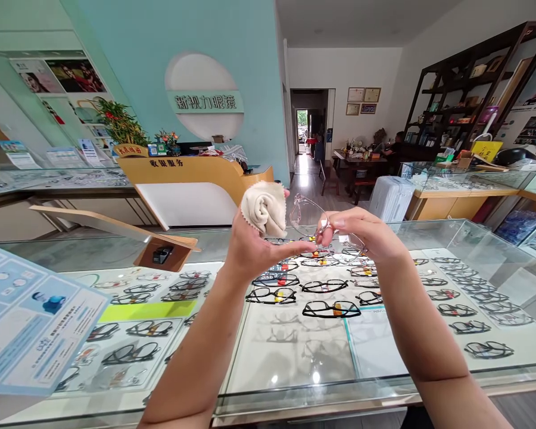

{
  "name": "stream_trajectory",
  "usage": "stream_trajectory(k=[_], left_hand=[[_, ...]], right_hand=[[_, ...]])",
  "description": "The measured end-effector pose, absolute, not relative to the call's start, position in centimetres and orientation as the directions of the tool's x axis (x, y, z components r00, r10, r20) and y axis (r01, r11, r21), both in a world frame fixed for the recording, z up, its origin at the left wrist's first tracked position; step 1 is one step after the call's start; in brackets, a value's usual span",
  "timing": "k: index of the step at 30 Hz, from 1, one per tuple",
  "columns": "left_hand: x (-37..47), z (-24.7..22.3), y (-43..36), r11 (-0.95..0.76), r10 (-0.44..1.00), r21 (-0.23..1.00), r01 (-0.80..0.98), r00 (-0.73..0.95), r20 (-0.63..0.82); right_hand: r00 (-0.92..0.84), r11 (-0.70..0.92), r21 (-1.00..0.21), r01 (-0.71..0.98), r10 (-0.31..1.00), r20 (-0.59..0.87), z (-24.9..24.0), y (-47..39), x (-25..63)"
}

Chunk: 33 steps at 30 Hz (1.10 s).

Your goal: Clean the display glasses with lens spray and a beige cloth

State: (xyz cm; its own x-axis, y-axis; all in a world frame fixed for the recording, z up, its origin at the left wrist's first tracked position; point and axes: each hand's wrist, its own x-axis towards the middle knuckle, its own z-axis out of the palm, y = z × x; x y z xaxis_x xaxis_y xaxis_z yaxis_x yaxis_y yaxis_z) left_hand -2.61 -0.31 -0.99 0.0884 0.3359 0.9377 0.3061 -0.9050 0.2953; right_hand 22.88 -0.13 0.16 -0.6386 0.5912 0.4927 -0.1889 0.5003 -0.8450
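My left hand (250, 244) is closed around a bunched cream cleaning cloth (264, 208) with a zigzag edge. Its thumb points right, toward the glasses. Between the fingertips of my right hand (361, 229) is a pair of clear-framed eyeglasses (307, 215), raised above the display counter. One lens sticks out to the left of the fingers, close to the cloth; the other side of the frame is partly hidden behind my right hand. I cannot tell whether the left thumb touches the frame. Below both hands, black-framed glasses (331, 308) lie in rows inside the glass case.
The glass display counter (290, 384) spans the front. At left stand a blue-and-white leaflet (40, 322) and a wooden stand (161, 253). Beyond are a cashier desk (183, 202), a wrapped suitcase (390, 196) and more display cases. A person (398, 146) sits at the back right.
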Motion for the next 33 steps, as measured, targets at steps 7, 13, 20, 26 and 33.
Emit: stream_trajectory(k=[7, 13, 20, 26, 33], left_hand=[[-2.2, -1.0, -1.7, -0.885, 0.374, 0.312, 0.347, 0.129, 0.918], [-2.4, -1.2, -2.0, -0.872, 0.344, 0.27, 0.408, 0.121, 0.931], [-1.7, -1.1, -2.5, -0.886, 0.254, 0.253, 0.388, -0.048, 0.966], [-0.7, -0.3, -3.1, -0.877, 0.121, 0.286, 0.387, -0.399, 0.909], [-0.4, -0.4, -3.3, -0.874, 0.145, 0.32, 0.367, -0.432, 0.89]], right_hand=[[-0.657, 0.53, -0.837, -0.137, 0.584, 0.477, 0.3, -0.2, 23.4], [-0.63, 0.58, -0.809, -0.093, 0.595, 0.499, 0.6, -0.8, 23.4], [-0.195, 0.766, -0.641, 0.049, 0.637, 0.746, 1.0, -2.6, 22.8], [0.095, 0.865, -0.396, 0.307, 0.386, 0.918, 0.4, -3.7, 21.5], [0.059, 0.846, -0.275, 0.458, 0.279, 0.958, 0.3, -4.1, 20.2]])
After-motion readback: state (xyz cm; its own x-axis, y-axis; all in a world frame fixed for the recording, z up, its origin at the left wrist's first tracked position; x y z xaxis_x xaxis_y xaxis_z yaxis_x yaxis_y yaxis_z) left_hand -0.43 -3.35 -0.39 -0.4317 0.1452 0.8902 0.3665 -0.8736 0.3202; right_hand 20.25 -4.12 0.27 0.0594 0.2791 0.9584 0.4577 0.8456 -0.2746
